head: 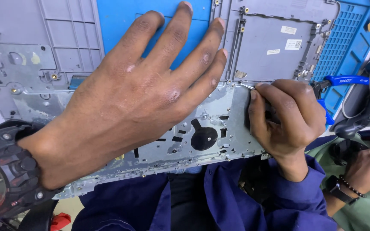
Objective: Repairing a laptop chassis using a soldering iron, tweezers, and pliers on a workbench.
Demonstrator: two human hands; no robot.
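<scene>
The grey laptop chassis (pixel 219 128), a metal keyboard frame with many small holes and screw posts, lies across the middle of the view, with its near edge over the person's lap and its far part on a blue work mat (pixel 150 17). A round black patch (pixel 204 137) sits on the metal plate near the middle.

The left hand (pixel 142 94) lies flat on the chassis with the fingers spread wide, holding nothing, only pressing on the plate. On its wrist is a big black and red watch (pixel 5 175), at the near left.

The right hand (pixel 285 117) is at the right part of the plate. Its fingers are pressed together around a thin metal tool (pixel 248 87), and the small shiny tip touches the chassis at the edge of the far panel. I cannot tell exactly what kind of tool it is.

Just to the right of this hand are pliers with blue handles (pixel 343 80) on the mat. At the near right, another person's hand (pixel 367 167) with a bead bracelet is seen. The person's own sleeves (pixel 296 196) are dark blue.
</scene>
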